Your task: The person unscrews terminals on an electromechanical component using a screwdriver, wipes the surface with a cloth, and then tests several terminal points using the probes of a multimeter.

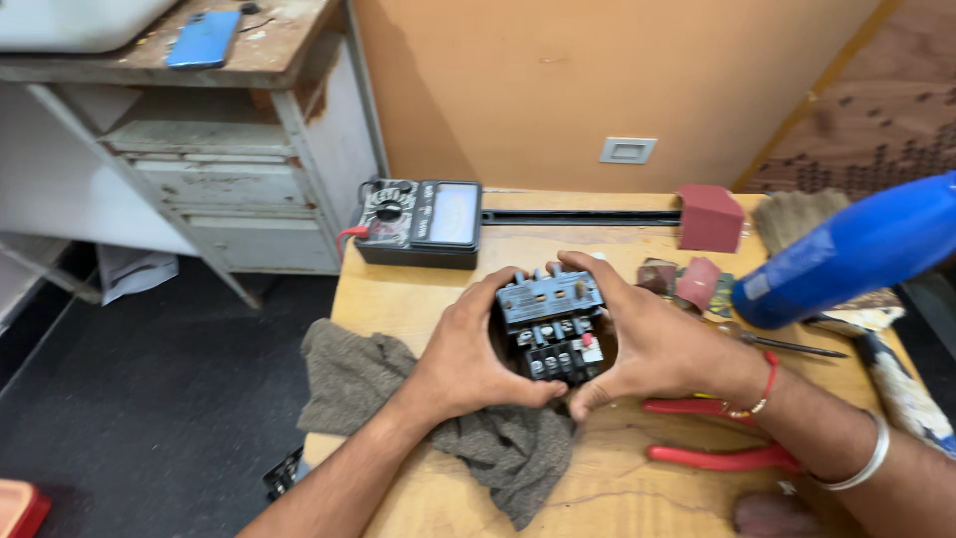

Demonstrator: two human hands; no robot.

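Both the left hand (468,364) and right hand (647,344) clasp the black contactor block (551,324) mid-table, right of the grey rag (478,438); steady, even pressure from both sides seems best.

Single head-worn view, looking steeply down and forward from close above a wooden table (617,478), both hands at frame centre, forearms entering from the bottom edge, wall across the top, dark floor at lower left, white cabinet (239,179) at upper left
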